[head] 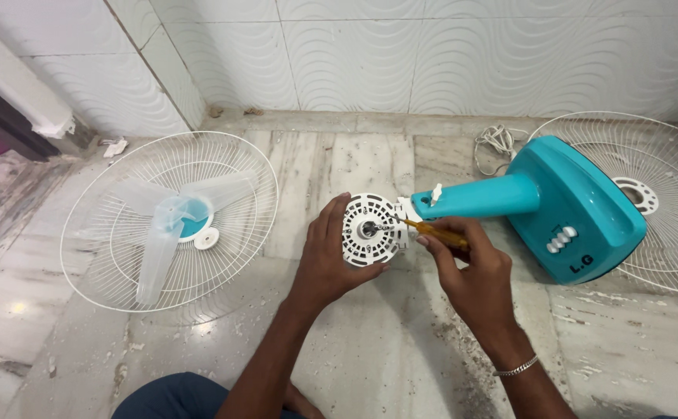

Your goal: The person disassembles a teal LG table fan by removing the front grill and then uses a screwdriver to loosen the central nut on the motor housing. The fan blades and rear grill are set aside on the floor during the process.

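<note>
The turquoise plastic fan body (564, 206) lies on its side on the marbled stone floor (370, 341), its neck pointing left and ending in the white, round, vented motor housing (370, 230). The left hand (331, 256) cups this housing from the left, fingers curled against its rim. The right hand (471, 268) is closed around the amber handle of a screwdriver (432, 230), whose shaft runs left to the metal spindle at the housing's centre.

Risks, as judged from this position:
- The screwdriver tip may slip off the fastener. The shaft enters at a shallow angle, and the left fingers lie just beside its path.
- The housing may rotate or lift, as only one hand steadies it and the fan body rests loose on the floor.
- A released screw may roll away and be lost among the grit and debris on the floor.

A white wire guard (122, 264) lies well to the left, holding the translucent three-blade impeller (160, 233). A second white wire guard (665, 233) lies behind the fan body, partly covered by it and cut off at the right edge. A coiled white cord (496, 141) lies near the tiled wall (432, 54).

Not determinable: the tip type, the fastener engaged, and any screws already removed. The left palm hides the housing's lower left rim.
</note>
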